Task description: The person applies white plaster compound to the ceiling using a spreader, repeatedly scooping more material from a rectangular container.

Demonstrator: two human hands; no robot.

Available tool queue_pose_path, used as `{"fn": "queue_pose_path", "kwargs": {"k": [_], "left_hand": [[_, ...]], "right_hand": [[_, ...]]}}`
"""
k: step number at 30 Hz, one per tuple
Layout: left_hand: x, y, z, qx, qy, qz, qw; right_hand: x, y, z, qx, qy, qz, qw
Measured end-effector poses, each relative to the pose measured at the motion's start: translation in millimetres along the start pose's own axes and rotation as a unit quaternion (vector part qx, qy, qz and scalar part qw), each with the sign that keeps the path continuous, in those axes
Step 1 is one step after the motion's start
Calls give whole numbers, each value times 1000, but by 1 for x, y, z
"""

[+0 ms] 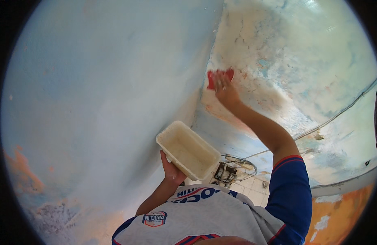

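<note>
My right hand (226, 92) reaches up to the patchy wall (253, 49) close to the corner. Its fingers press on a red spreader (211, 80), a flat putty blade that lies against the wall surface. Lower down, my left hand (173, 169) grips the side of a rectangular off-white plastic tub (188, 153) from below. The tub is tilted and its inside is smeared with pale residue; how much filler it holds I cannot make out. Part of my left hand's fingers is hidden beneath the tub.
A pale blue wall (94, 81) stands on the left and meets the patchy wall at the corner. A cable (339, 116) runs across the right wall. Below, a dark box-shaped object (225, 172) with looped cord sits near the tiled floor (253, 194). An orange, peeling surface (339, 216) shows at lower right.
</note>
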State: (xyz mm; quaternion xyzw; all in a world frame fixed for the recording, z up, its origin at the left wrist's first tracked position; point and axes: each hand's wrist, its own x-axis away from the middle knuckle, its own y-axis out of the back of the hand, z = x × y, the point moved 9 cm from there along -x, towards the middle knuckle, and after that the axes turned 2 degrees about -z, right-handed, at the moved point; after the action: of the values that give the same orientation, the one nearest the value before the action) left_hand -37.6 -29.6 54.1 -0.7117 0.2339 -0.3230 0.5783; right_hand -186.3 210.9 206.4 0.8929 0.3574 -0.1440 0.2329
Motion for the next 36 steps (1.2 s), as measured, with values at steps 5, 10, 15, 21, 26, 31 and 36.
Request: {"fn": "queue_pose_path", "kwargs": {"k": [5,10,15,21,26,31,36], "left_hand": [[6,2,-14,3,-57,-22,998],[6,1,-7,14,-29,4,999],[4,9,-6,9,-18,4,1000],[8,5,-8,-8,-22,-28,999],[11,13,-5,8,-4,-26,1000],[9,7,-2,-7,1,-4,1000],[-3,7,1,3,-8,2,1000]], "right_hand": [[-56,48,-69,-149,-113,58,981],[-107,106,-206,-31,-194,-135,971],[-23,-11,-20,34,-40,8,999],[8,14,-2,-166,-91,54,980],[-99,134,-217,-88,-275,-185,939],[-75,46,-129,-14,-175,-68,982],[34,5,41,-177,-35,32,983]]}}
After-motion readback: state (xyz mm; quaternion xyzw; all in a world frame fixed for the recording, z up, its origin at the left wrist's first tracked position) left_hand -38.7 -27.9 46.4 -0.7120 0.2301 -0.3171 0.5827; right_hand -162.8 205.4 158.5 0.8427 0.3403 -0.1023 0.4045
